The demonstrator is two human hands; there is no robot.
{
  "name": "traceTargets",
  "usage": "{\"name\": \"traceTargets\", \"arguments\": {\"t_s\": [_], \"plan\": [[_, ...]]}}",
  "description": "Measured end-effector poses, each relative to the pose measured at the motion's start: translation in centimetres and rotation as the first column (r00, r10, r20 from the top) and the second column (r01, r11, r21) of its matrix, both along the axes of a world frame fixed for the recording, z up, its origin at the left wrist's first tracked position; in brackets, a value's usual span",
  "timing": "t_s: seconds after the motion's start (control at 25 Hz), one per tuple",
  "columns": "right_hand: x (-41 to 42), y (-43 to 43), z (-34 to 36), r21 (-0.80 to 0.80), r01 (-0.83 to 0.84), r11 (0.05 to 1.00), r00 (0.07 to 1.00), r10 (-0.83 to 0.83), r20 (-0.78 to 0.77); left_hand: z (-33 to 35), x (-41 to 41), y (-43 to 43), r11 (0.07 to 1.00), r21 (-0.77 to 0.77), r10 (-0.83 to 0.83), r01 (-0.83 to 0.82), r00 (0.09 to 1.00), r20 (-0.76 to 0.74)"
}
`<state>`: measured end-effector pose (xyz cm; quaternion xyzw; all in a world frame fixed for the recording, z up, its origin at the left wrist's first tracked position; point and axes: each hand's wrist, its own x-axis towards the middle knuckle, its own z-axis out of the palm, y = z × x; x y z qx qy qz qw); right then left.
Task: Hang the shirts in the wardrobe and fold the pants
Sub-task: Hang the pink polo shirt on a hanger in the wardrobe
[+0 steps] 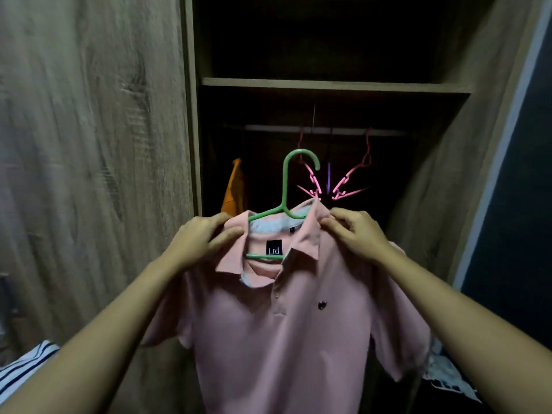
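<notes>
1. Your left hand (pixel 203 240) pinches the pink polo shirt (pixel 283 339) at the left edge of its collar, with thumb and fingers curled round the fabric. Your right hand (pixel 355 234) grips the collar's right edge the same way.
2. The shirt hangs between your hands in front of the open wardrobe (pixel 448 174), buttons towards you, and its body falls past the bottom of the view.
3. The green hanger (pixel 284 186) sits inside the neck. Its lower bar crosses the opening beneath a black label, and its hook stands above the collar. The hook is free in the air, lower than the rail (pixel 328 130) and on your side of it.
4. The rail runs side to side just beneath the shelf (pixel 328 85), so the shelf's front edge caps the space above it.
5. Two pink hangers (pixel 349 177) hang on the rail right behind the green hook and to its right.
6. An orange garment (pixel 234 189) hangs at the far left, close to the wardrobe's left wall. A dark gap lies between it and the pink hangers.
7. Right of the pink hangers, a pale stretch of rail shows as far as the right wall. The space below it is too dark to read.
8. The wooden door (pixel 89 144) stands just beside your left forearm, and the wardrobe's right panel is near your right hand.
9. A striped cloth (pixel 24 369) lies at lower left, and a patterned cloth (pixel 448 377) at lower right.
</notes>
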<state>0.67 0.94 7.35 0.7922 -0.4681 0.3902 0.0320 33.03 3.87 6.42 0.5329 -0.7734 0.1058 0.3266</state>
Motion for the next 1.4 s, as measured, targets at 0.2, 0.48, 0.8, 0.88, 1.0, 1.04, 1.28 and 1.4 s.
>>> {"name": "traceTargets", "arguments": {"t_s": [0.2,0.48,0.8,0.88,1.0,1.04,1.28,1.4], "plan": [[-0.4,0.0,0.2,-0.058,0.054,0.997,0.998,-0.055,-0.018,-0.1,2.2,0.0,0.994,-0.110,-0.010,-0.013,0.979,-0.202],[-0.3,0.1,-0.1,0.165,-0.174,0.971,0.985,0.174,0.015,-0.4,2.4,0.5,0.996,-0.088,-0.003,-0.025,0.953,-0.303],[0.8,0.0,1.2,0.032,0.144,0.989,0.984,-0.147,0.099,0.7,5.0,0.1,0.999,-0.024,-0.041,0.038,0.985,-0.167],[0.5,0.2,1.5,0.014,0.156,0.988,0.981,-0.156,0.118,-0.4,6.3,0.1,0.997,0.018,-0.068,0.078,0.947,-0.314],[-0.5,0.1,1.4,-0.001,0.174,0.985,0.979,-0.173,0.105,-2.9,8.0,0.1,0.949,0.220,-0.073,0.224,0.839,-0.539],[-0.8,0.2,1.4,-0.002,0.177,0.984,0.979,-0.176,0.099,-3.6,8.4,0.2,0.913,0.334,-0.041,0.236,0.866,-0.498],[-2.5,0.4,2.4,0.023,0.191,0.981,0.970,-0.193,0.146,-6.7,11.7,0.4,0.964,0.266,0.143,-0.026,0.891,-0.431],[-3.5,0.5,2.6,0.021,0.206,0.978,0.967,-0.207,0.148,-8.1,12.3,1.0,0.913,0.400,0.220,-0.084,0.925,-0.310]]}}
